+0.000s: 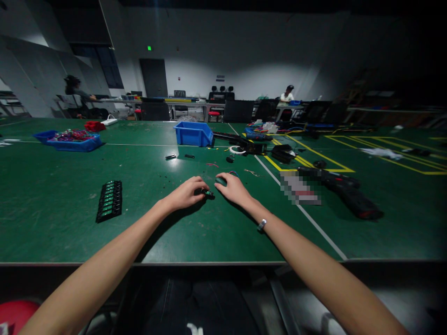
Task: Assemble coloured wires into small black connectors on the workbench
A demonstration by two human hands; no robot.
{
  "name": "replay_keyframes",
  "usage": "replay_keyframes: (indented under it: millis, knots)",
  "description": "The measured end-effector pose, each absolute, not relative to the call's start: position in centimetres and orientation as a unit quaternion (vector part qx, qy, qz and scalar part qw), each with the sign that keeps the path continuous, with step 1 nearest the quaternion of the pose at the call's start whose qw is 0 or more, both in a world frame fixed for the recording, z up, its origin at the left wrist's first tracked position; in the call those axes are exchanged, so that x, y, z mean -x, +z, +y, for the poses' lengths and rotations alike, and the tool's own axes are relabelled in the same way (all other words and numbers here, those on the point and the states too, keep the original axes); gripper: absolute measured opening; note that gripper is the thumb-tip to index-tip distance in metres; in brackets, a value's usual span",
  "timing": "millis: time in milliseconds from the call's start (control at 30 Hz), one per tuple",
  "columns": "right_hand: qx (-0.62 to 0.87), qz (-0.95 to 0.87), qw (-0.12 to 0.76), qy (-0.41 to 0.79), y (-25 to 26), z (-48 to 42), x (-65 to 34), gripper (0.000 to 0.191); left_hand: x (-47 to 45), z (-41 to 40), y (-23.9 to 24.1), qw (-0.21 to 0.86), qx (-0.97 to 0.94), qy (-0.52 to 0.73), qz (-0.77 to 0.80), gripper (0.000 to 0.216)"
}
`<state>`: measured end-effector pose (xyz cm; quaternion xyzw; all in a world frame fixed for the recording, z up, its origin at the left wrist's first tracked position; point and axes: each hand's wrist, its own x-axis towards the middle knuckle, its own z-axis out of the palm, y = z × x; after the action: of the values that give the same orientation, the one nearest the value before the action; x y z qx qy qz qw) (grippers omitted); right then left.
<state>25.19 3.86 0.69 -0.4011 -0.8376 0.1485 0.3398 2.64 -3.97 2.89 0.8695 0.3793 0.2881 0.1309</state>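
Observation:
My left hand (189,191) is closed around a small black part with a green circuit board (208,192), whose end sticks out past the fingertips just above the table. Facing it, my right hand (234,187) has its thumb and fingers curled round a dark green rounded piece (220,181); its exact kind I cannot make out. A narrow gap separates the two hands. To the left lies a black tray-like strip (109,200) with a row of small green boards. Short red wire (212,164) and two small black parts (189,156) lie beyond the hands.
A blue bin (193,134) stands at the back, and a blue tray (77,144) of colourful parts sits at the left. On the right are a black and red power tool (349,188), a blurred-out flat object (299,188) and a white tape ring (237,150). Two people work farther off.

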Motion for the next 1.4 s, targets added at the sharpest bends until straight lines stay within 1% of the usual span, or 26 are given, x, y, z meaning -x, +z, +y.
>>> replay_keyframes:
  millis: [133,233,300,367,433,533,667,967,1133,1400]
  knots:
    - [0.402,-0.856,0.305,0.113,0.4,4.1,-25.4,0.025,-2.8,-4.0,3.1,0.117,-0.871,0.297,0.375,0.024]
    - [0.404,-0.859,0.297,0.105,0.6,4.0,-25.4,0.025,-2.9,-4.1,3.2,0.115,-0.867,0.304,0.379,0.023]
    - [0.407,-0.851,0.314,0.105,1.0,3.7,-25.4,0.024,-2.9,-4.0,3.1,0.113,-0.864,0.305,0.384,0.022]
    - [0.403,-0.838,0.351,0.109,1.7,3.2,-25.3,0.018,-2.8,-3.9,3.0,0.108,-0.862,0.304,0.391,0.021]
    - [0.384,-0.827,0.390,0.128,2.5,2.7,-25.1,0.011,-2.8,-3.9,3.0,0.099,-0.860,0.303,0.398,0.020]
    - [0.340,-0.817,0.423,0.196,3.2,2.1,-24.6,0.017,-2.7,-3.8,3.0,0.083,-0.856,0.307,0.407,0.020]
    - [0.301,-0.819,0.412,0.264,3.2,1.5,-23.9,0.017,-2.6,-3.8,3.1,0.064,-0.851,0.313,0.417,0.018]
    - [0.308,-0.805,0.399,0.311,3.0,1.1,-23.6,0.010,-2.8,-4.0,3.2,0.035,-0.833,0.342,0.434,0.015]
    - [0.305,-0.776,0.402,0.377,2.9,1.3,-23.6,0.013,-2.9,-4.1,3.5,0.014,-0.832,0.363,0.419,0.016]
    - [0.295,-0.742,0.418,0.434,2.4,1.8,-23.4,0.019,-2.9,-4.0,3.4,0.003,-0.832,0.393,0.392,0.017]
